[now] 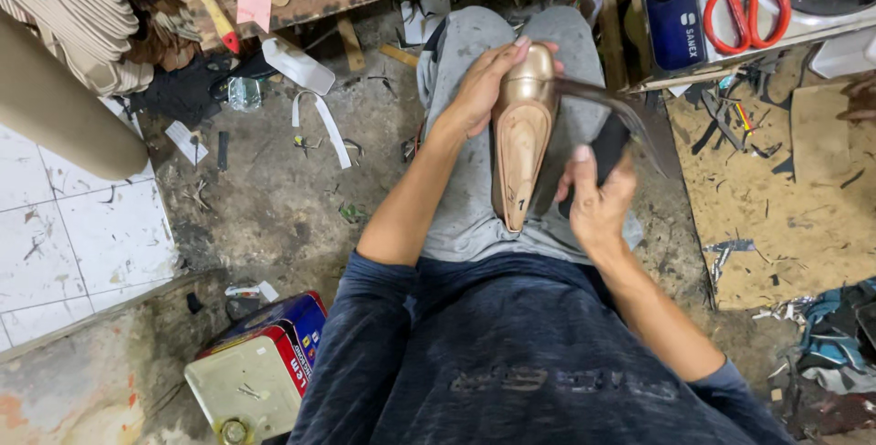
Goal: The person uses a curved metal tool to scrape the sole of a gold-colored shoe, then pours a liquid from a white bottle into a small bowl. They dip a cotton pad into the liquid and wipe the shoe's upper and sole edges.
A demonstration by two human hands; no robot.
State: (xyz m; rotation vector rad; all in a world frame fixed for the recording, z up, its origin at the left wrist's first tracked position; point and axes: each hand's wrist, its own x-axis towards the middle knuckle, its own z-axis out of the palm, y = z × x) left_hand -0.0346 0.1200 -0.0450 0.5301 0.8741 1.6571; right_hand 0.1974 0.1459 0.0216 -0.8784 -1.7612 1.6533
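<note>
Pointed shoe (522,139) on lap, sole up, long axis far-to-near w/ toe tip nearest body. Left hand (482,89) clamped on far heel end. Right hand (598,198) just right of toe, fingers closed round dark tool (604,148); thin strap (613,109) arcs between.

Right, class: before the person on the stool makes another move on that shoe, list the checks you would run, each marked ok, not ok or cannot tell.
1. Left hand grips the shoe at its heel end: ok.
2. Shoe rests on the lap, sole up, pointed toe toward the body: ok.
3. Right hand holds the dark tool firmly: ok.
4. Tool's working end touches the shoe: cannot tell.
5. Loose strip from the shoe is clear of the fingers: ok.
6. Red scissors lie within reach on the bench: cannot tell.
</note>
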